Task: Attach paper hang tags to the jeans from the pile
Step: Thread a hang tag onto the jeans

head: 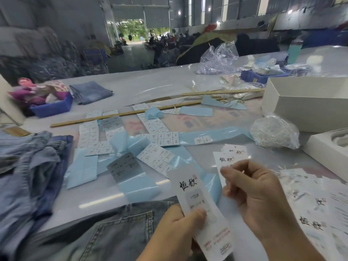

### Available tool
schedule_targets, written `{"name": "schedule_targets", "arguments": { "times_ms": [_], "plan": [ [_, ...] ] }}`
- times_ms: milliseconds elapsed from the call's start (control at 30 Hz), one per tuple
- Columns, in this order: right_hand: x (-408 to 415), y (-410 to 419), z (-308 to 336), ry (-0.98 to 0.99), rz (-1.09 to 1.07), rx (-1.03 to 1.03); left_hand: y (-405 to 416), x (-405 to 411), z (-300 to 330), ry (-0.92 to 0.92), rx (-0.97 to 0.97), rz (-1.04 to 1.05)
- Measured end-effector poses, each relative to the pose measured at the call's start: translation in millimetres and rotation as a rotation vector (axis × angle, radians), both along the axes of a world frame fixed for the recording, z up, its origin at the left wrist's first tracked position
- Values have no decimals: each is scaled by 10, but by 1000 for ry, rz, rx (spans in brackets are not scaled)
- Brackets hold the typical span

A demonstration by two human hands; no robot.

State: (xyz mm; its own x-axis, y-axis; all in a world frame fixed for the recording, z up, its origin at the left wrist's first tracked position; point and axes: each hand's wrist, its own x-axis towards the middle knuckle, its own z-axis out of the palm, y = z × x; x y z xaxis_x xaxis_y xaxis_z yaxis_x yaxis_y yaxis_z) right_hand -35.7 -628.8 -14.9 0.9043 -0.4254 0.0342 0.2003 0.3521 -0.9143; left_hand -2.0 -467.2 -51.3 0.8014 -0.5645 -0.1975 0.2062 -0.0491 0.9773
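My left hand (pixel 177 228) pinches a long white paper hang tag (pixel 190 187) with black characters and a size sticker, held upright over a pair of light blue jeans (pixel 105 234) lying at the table's near edge. My right hand (pixel 258 194) is just right of the tag, fingers curled, thumb and forefinger pinching something small and thin; I cannot tell what it is. A rumpled pile of jeans (pixel 28 166) lies at the left. Two loose hang tags (pixel 231 153) lie behind my right hand, and more tags (pixel 312 219) are spread at the right.
Sheets of size stickers (pixel 156 157) and pale blue backing strips (pixel 131 185) cover the table's middle. Two wooden rulers (pixel 116 114) lie beyond them. A clear bag of fasteners (pixel 275 132) and white boxes (pixel 305 108) stand right; a blue bin (pixel 50 108) and folded jeans (pixel 90 92) stand far left.
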Motion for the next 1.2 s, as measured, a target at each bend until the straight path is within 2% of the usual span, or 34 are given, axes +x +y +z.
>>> {"name": "schedule_targets", "arguments": {
  "times_ms": [167, 300, 367, 533, 667, 767, 900, 967, 1067, 1133, 1200],
  "plan": [
    [-292, 369, 19, 105, 168, 11, 230, -339, 8, -106, 126, -63],
    [-507, 619, -98, 245, 249, -181, 340, -603, 5, -193, 160, -33],
    [-611, 713, -158, 264, 239, -285, 387, -695, 20, -179, 138, -41],
    [-825, 799, -144, 178, 218, -433, 576, -782, 97, 8, 45, 1],
    [-887, 835, -159, 137, 259, -483, 662, -821, 70, 107, 20, 159],
    [-891, 871, -212, 172, 238, -437, 698, -868, 6, 17, 52, 182],
    [-910, 817, -255, 246, 232, -469, 757, -908, -72, -105, 254, 193],
    [-950, 792, -254, 243, 207, -528, 760, -940, -86, -117, 308, 180],
    [-1013, 801, -221, 170, 115, -713, 718, -982, -88, -73, 246, 199],
    [-1038, 816, -215, 153, 109, -670, 684, -1006, -93, -72, 201, 198],
    [-1042, 825, -215, 165, 137, -534, 659, -1021, -103, -114, 199, 192]
  ]
}}
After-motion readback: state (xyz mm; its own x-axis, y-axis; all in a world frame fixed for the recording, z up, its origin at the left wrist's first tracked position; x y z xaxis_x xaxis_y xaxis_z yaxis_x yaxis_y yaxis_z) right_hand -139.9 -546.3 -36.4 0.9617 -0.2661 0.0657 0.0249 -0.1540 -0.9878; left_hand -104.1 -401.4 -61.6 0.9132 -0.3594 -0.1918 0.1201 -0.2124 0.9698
